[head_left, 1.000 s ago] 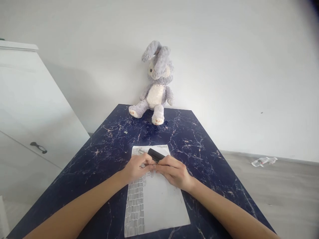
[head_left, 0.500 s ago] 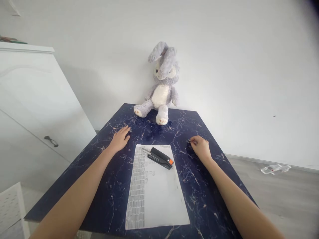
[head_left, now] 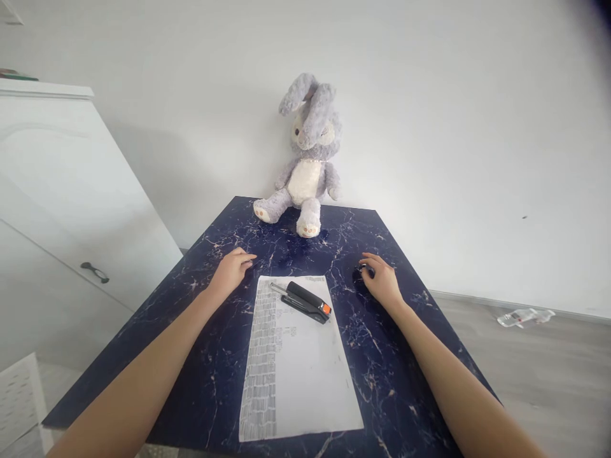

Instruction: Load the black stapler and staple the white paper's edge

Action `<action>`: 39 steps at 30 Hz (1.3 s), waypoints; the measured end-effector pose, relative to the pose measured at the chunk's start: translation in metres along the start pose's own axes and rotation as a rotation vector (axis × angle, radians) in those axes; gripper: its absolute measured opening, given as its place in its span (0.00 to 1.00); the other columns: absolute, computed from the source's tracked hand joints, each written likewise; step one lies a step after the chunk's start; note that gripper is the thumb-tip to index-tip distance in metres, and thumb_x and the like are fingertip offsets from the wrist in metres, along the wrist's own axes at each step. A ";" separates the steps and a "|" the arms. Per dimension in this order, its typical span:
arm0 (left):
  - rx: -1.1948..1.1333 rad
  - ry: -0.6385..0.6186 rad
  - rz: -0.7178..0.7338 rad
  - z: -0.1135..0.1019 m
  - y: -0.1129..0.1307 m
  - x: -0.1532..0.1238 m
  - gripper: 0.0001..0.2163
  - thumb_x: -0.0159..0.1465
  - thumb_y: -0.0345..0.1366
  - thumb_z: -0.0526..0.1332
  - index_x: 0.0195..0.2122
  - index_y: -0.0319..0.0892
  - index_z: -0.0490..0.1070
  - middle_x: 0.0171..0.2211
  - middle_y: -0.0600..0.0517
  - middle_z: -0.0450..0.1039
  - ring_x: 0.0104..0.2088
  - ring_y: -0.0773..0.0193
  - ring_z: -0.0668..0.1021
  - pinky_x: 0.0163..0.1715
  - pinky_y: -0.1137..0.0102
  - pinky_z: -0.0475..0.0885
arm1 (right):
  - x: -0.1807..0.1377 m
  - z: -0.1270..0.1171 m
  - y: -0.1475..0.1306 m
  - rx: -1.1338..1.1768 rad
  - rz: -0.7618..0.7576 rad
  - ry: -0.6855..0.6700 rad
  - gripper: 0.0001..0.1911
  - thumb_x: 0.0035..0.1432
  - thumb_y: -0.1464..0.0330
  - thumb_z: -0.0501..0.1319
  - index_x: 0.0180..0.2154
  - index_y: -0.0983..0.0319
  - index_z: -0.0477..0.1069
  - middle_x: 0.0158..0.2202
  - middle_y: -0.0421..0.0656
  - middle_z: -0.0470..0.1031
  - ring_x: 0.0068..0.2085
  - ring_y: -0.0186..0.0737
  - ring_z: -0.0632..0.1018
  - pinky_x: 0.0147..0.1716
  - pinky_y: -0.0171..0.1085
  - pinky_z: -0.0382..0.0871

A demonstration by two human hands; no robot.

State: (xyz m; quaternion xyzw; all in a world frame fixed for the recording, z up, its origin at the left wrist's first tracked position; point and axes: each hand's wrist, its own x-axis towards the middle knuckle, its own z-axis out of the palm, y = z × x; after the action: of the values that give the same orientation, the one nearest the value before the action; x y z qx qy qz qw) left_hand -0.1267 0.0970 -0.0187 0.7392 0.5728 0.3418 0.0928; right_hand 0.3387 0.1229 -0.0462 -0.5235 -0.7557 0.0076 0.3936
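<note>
Here, one dark blue marbled table (head_left: 191, 356) is shown from above, with positions read as on a clock face centred on the single sheet of paper (head_left: 300, 375). The sheet is laid lengthwise, its printed column along the 9 o'clock margin. One black stapler (head_left: 305, 301) with an orange end is laid slantwise on the sheet's 12 o'clock end. It is touched by neither hand, and its weight is judged to pin the sheet there.

The left hand (head_left: 230, 270) is laid palm down on the bare table at 10 o'clock, just beside the sheet's corner. Its fingers (head_left: 245, 257) are loosely stretched and nothing is held in them. The right hand (head_left: 380, 281) is laid likewise at 2 o'clock, its fingers slightly curled. A small dark speck is seen at their tips, and it cannot be told whether it is pinched or merely touched. With the two hands set apart, sheet and stapler are left uncovered between them.

One grey-and-cream plush rabbit (head_left: 308, 165) is seated at 12 o'clock on the far edge. It is propped against the wall, by which it appears to be kept upright. One white cabinet (head_left: 57, 191) with one dark handle (head_left: 94, 272) is seen at 9 o'clock. One clear plastic bottle (head_left: 525, 316) is lying on the floor at 3 o'clock.
</note>
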 end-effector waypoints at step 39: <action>-0.435 -0.384 0.154 0.013 0.043 -0.014 0.16 0.60 0.52 0.72 0.42 0.49 0.85 0.34 0.49 0.74 0.32 0.63 0.70 0.33 0.70 0.66 | -0.009 0.012 -0.046 0.090 -0.166 -0.200 0.11 0.61 0.73 0.55 0.41 0.59 0.75 0.44 0.47 0.78 0.48 0.49 0.77 0.57 0.52 0.68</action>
State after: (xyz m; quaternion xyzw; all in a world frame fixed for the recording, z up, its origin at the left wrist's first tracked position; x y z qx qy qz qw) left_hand -0.0865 0.0734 -0.0117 0.7943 0.4004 0.3163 0.3296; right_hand 0.2965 0.1003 -0.0404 -0.4375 -0.8308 0.0608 0.3387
